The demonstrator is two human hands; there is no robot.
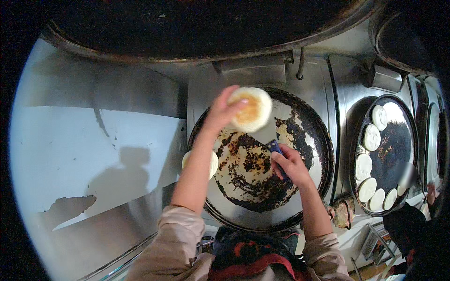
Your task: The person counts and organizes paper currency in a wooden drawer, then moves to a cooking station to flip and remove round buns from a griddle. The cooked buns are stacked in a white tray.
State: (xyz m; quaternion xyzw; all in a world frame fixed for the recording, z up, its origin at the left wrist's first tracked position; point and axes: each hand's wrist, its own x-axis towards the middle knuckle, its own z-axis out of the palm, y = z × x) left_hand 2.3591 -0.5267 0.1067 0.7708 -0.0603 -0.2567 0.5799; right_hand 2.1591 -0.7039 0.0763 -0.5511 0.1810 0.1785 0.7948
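My left hand (225, 110) grips a round flatbread (256, 109) by its left side, thumb on top. The bread is pale with a browned centre and is held above a round griddle (253, 161). In my right hand (291, 164) is the blue handle of a metal spatula (265, 132). Its blade points up and left, and the tip is hidden behind the bread; whether the two touch I cannot tell. Another pale round (213, 164) sits at the griddle's left rim, partly covered by my left forearm. Dark burnt residue coats much of the griddle surface.
A large dark round lid (211, 28) hangs over the far side. To the right, a second griddle (390, 147) bears several pale dough rounds (364, 167) along its edge. A white panel (140, 130) lies left. Another person in dark clothing (404, 224) is at the lower right.
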